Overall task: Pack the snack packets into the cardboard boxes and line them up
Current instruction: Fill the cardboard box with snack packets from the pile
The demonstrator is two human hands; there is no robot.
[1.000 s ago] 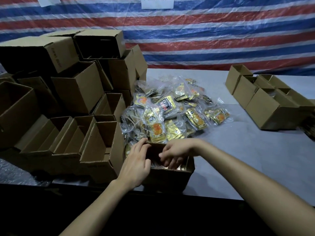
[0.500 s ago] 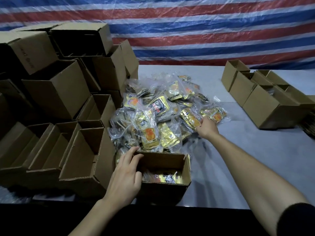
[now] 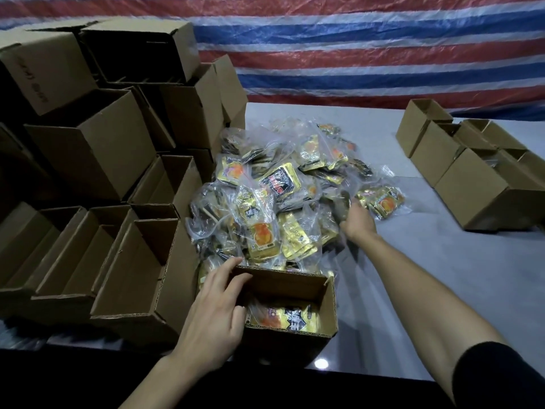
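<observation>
A pale grey surface [image 3: 442, 276] carries a loose heap of snack packets [image 3: 283, 196] at its middle. A stack of empty cardboard boxes [image 3: 88, 149] crowds its left side, touching the heap. One open box [image 3: 330, 305] with packets inside sits at the near edge, and a row of boxes [image 3: 460, 184] stands well apart on the right.

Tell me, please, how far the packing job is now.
Done: a row of boxes stands on the right. In hand: the left hand holds the open box, packets inside; the right hand is at the pile. Left: that large pile, many empty boxes.
</observation>
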